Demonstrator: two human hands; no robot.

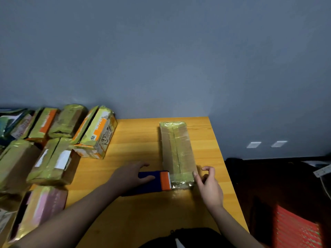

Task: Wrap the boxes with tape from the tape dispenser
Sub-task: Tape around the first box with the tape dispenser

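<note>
Head view of your two hands at a wooden table (pixel 136 140). A long cardboard box (pixel 176 149) lies lengthwise on the tabletop, its far end toward the grey wall (pixel 161 51), its surfaces glossy with yellowish tape. The tape dispenser (pixel 154 182), dark blue with an orange front and a toothed edge, lies on the table against the near left corner of the box; a strip of tape (pixel 181 178) runs from the toothed edge across the box's near end. Your left hand (pixel 131 176) rests over the blue body of the dispenser with fingers spread and only loosely bent, thumb along its side. Your right hand (pixel 208 185) sits at the near right corner of the box, forefinger laid straight against the taped edge while the remaining fingers curl; whether they pinch the tape cannot be told. Wrapped boxes (pixel 53 140) crowd the table's left side.
</note>
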